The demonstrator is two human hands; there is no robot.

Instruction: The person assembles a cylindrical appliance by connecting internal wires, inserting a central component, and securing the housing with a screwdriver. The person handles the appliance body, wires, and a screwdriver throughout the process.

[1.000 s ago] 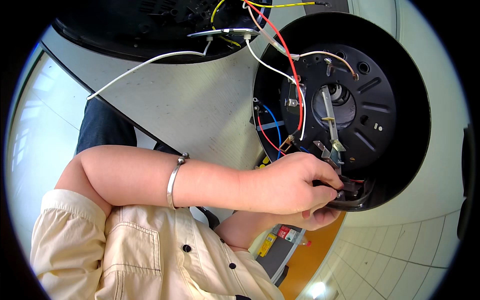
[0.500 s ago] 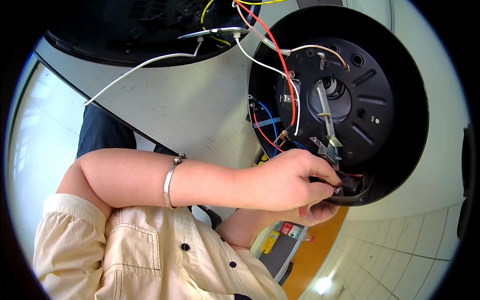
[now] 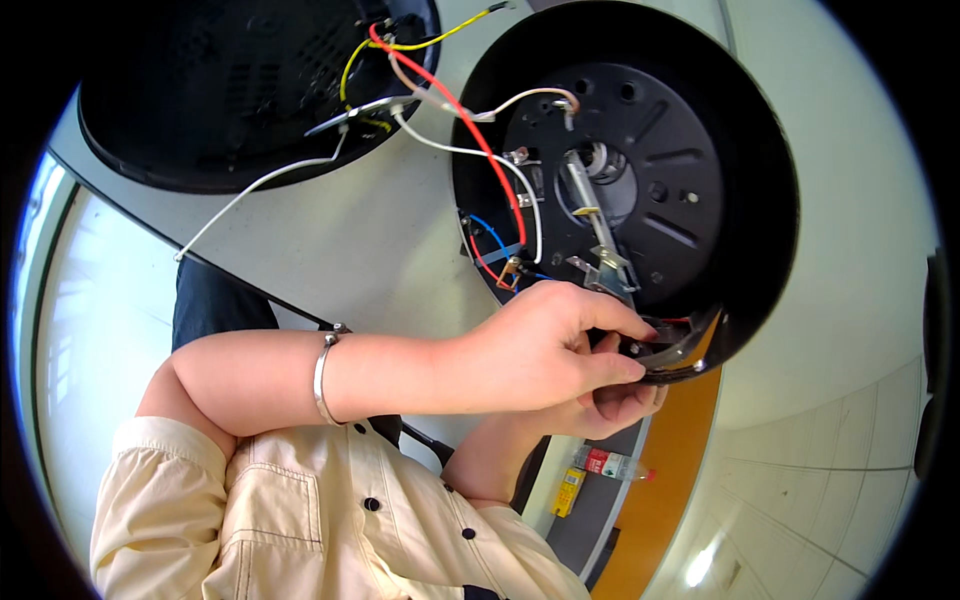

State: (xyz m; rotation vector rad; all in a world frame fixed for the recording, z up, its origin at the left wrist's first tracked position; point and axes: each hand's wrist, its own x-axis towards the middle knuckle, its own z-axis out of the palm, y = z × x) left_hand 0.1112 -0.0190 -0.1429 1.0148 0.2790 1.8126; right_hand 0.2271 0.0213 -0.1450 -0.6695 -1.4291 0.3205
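A black round appliance housing (image 3: 720, 130) lies open side up on the white table (image 3: 350, 240), showing a metal bracket (image 3: 600, 240) and red, white, blue and yellow wires (image 3: 470, 120) inside. My left hand (image 3: 530, 350), with a silver bangle (image 3: 322, 365) on its wrist, reaches across and pinches a small dark part at the housing's near rim (image 3: 670, 355). Just under that rim my right hand (image 3: 615, 405) curls its fingers up against the edge. The part itself is mostly hidden by my fingers.
A second black round shell (image 3: 220, 90) sits at the upper left, joined to the housing by the wires; a white wire (image 3: 250, 190) trails over the table. Below the table edge lie a small bottle (image 3: 612, 463) and a yellow object (image 3: 566, 492) on a grey surface beside an orange floor strip.
Both hands have stayed at the housing's near rim, the left fingers shifting slightly. The view has drifted, so the housing sits a little further left in the picture.
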